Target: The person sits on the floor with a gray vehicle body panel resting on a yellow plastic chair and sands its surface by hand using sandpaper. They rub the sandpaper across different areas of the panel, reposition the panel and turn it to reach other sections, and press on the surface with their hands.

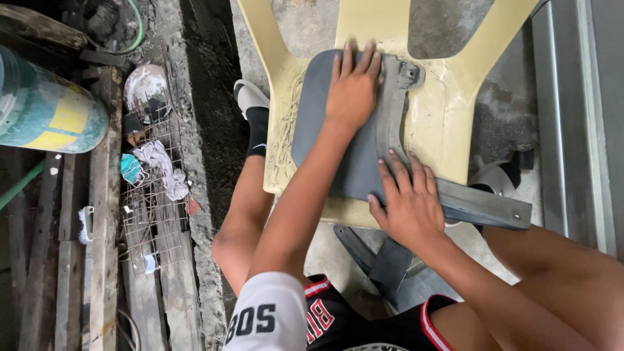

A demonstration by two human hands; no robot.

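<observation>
Grey plastic panel (338, 149), a curved moulded piece like a vehicle mudguard, lies flat on the seat of a cream plastic chair (442, 117) that serves as the bench. On the panel's upper part the left hand (353, 88) presses down, fingers straight and spread, gripping nothing. Toward the panel's lower right edge the right hand (406, 205) rests likewise, fingers open over the ribbed bracket. It looks light, stiff yet slightly flexible, smooth; I'd hold it by the edges.
</observation>
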